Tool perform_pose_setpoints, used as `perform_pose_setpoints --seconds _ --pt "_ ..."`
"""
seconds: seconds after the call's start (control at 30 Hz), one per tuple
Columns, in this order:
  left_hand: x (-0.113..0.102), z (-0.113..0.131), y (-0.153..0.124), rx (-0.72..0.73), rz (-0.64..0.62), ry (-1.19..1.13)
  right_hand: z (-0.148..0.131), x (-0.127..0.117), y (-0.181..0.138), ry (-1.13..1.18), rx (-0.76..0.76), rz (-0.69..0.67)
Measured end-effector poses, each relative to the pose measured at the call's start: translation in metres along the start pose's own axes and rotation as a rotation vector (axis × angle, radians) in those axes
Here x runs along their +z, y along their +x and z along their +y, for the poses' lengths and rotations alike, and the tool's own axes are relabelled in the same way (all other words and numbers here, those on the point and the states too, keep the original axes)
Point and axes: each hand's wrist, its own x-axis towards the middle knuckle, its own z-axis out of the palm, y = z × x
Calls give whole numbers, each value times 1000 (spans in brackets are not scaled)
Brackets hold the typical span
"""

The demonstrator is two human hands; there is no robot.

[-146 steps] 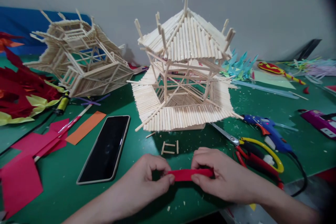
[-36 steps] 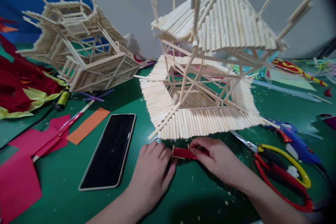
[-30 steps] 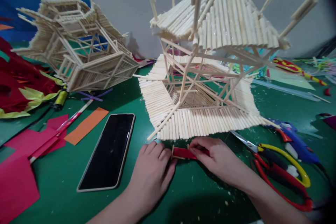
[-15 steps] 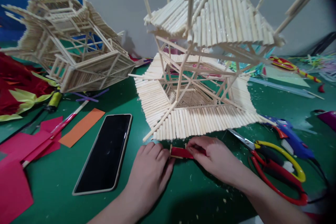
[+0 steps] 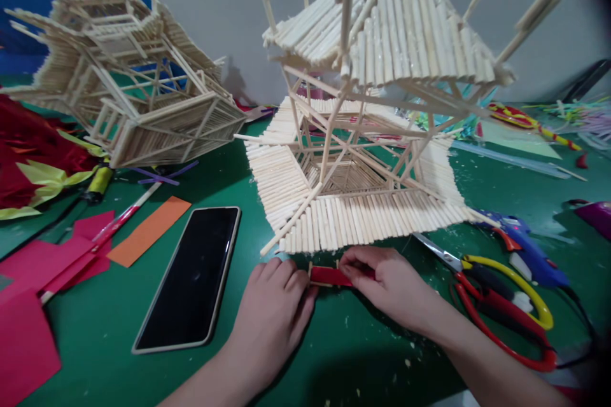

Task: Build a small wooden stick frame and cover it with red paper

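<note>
A small red strip framed with thin wooden sticks lies low over the green table between my hands. My left hand is closed at its left end, fingertips curled down against it. At the other end, my right hand pinches the red strip between thumb and fingers. Just behind my hands stands a stick-built pavilion model, with a peaked roof of pale sticks above and a flared lower eave close to my fingers. The fingertips of my left hand are partly hidden.
Left of my hands lie a phone, an orange paper strip and red paper. A second stick model stands back left. On the right are scissors and a blue glue gun with its cord.
Both hands keep nearly the same place and hold on the red piece. The view has shifted very slightly; nothing else visibly differs.
</note>
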Motion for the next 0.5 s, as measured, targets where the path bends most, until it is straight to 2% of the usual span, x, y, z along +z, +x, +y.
perform_pose_setpoints --seconds 0.5 --pt "2 -3 -3 -1 9 -28 1 -1 1 -69 -37 -14"
